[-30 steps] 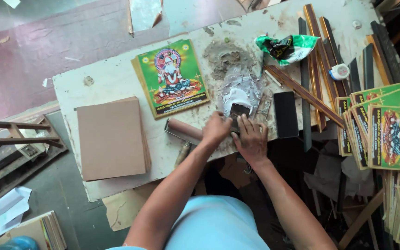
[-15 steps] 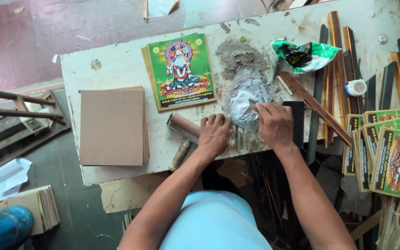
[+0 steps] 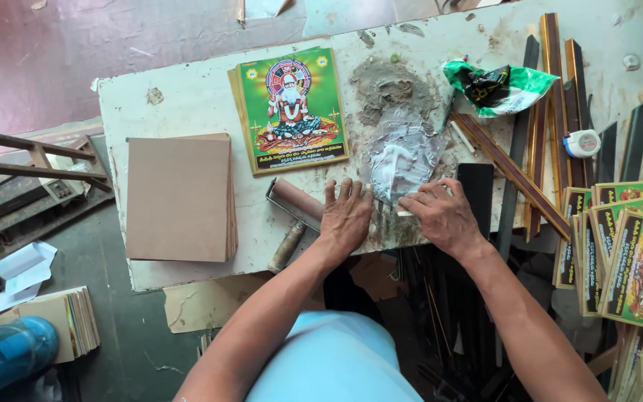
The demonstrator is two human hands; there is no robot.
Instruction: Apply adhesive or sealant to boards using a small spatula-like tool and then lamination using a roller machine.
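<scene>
My left hand [image 3: 345, 218] lies flat, fingers spread, on the white worktable [image 3: 187, 104] beside a glue-smeared plastic sheet [image 3: 400, 158]. My right hand [image 3: 444, 216] pinches the sheet's near edge, with a small white piece between its fingers. A paint roller [image 3: 297, 207] with a wooden handle rests just left of my left hand. A green and yellow religious picture print [image 3: 292, 110] lies farther up the table. A black rectangular block [image 3: 476, 190] sits right of my right hand.
A stack of brown boards [image 3: 180, 197] lies at the table's left. Frame mouldings [image 3: 541, 119], a tape measure [image 3: 582, 143], a green plastic bag [image 3: 496, 88] and several printed pictures [image 3: 634, 246] crowd the right. A metal stand [image 3: 31, 160], papers and a blue bottle [image 3: 5, 353] are left, below.
My right hand has moved from the sheet's middle down to its near edge. My left hand has spread flat a little to the right. The view has shifted slightly.
</scene>
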